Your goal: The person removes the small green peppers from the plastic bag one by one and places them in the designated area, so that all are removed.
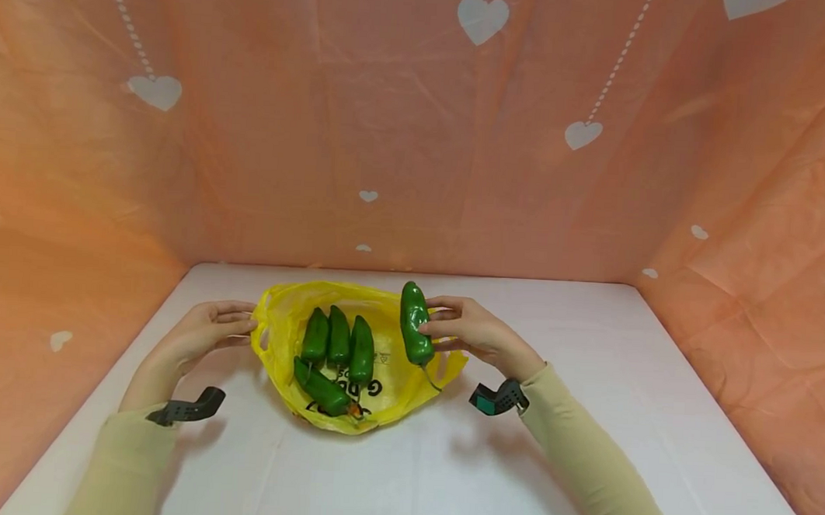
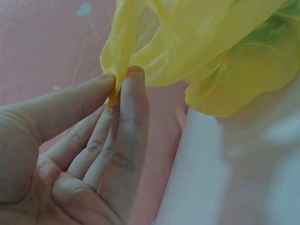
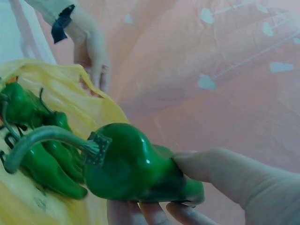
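Observation:
A yellow plastic bag [image 1: 395,381] lies spread with its mouth facing up on the white table. Between thumb and forefinger, my left hand [image 1: 206,328] pinches the bag's left handle; the left wrist view shows the yellow film [image 2: 123,51] bunched at the fingertips. My right hand [image 1: 475,331] grips a green pepper [image 1: 414,324] over the bag's right side, stem pointing down toward the front. In the right wrist view the held pepper [image 3: 126,164] shows its long curved stem, thumb on one side and fingers beneath. Several green peppers [image 1: 339,335] lie inside the bag, one crosswise in front.
The white table [image 1: 513,480] is bounded by orange cloth walls [image 1: 418,157] with white hearts at the back and both sides. Dark wrist-worn devices [image 1: 191,408] sit on both wrists, jutting inward over the table. Black print shows on the bag's inside.

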